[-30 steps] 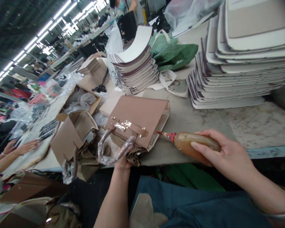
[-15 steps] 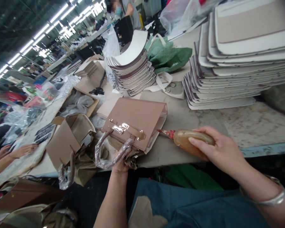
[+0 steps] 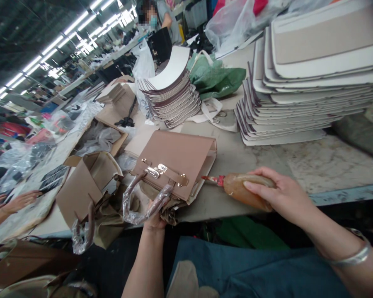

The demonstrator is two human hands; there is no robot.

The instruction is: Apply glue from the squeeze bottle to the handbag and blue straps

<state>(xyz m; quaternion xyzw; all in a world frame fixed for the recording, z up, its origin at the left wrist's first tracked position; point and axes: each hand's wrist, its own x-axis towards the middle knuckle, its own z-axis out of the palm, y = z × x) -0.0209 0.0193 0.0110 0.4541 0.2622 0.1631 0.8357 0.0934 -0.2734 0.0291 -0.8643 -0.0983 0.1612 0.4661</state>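
A tan handbag (image 3: 182, 155) with gold clasps lies flat at the near edge of the grey worktable (image 3: 236, 153). My left hand (image 3: 155, 217) grips the bag's plastic-wrapped handle (image 3: 143, 207) from below the table edge. My right hand (image 3: 279, 194) is wrapped round a brownish glue squeeze bottle (image 3: 240, 190). Its red nozzle points left, close to the bag's open right side.
A second tan bag (image 3: 87, 186) stands left of the first. Tall stacks of grey-and-white panels (image 3: 313, 82) and a curved pile (image 3: 170, 95) fill the back. A green bag (image 3: 217, 76) lies between them. Another person's hands (image 3: 12, 203) work at far left.
The view has shifted slightly. My right hand and the glue bottle have moved a little left, toward the bag. My left hand keeps its hold on the handle.
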